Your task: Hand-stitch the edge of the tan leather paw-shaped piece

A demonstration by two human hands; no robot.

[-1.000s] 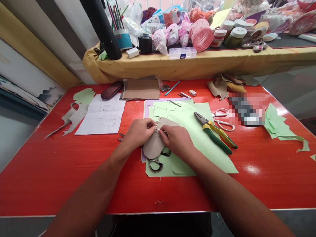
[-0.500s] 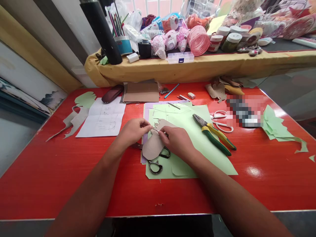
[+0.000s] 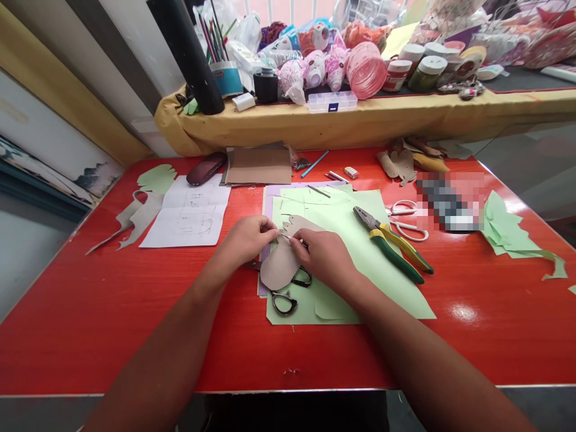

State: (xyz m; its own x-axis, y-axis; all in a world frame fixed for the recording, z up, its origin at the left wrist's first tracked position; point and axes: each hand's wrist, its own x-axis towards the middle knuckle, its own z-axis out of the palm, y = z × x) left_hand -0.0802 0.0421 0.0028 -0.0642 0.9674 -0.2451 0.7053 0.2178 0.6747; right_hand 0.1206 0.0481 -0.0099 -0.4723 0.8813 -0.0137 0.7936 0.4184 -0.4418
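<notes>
My left hand (image 3: 251,237) is closed in a pinch, fingertips meeting those of the other hand over the paper. My right hand (image 3: 327,257) pinches too, with thumb and forefinger together. Between the two pinches runs a thin wire-like piece (image 3: 285,235), too small to tell its exact kind. Under the hands lies a beige cut-out piece (image 3: 279,268) with a rounded end and a scalloped far edge with small holes. Black-handled scissors (image 3: 285,304) lie partly beneath it. Green paper sheets (image 3: 355,264) are spread below.
Pliers with green and yellow handles (image 3: 393,245) and white scissors (image 3: 407,219) lie to the right. A paper with sketches (image 3: 189,216) is at the left, with a dark oval case (image 3: 206,169) behind it. A yellow-draped ledge (image 3: 270,131) holding jars runs along the back.
The camera view has shifted slightly. Both hands keep the same pinch in almost the same place over the beige piece.
</notes>
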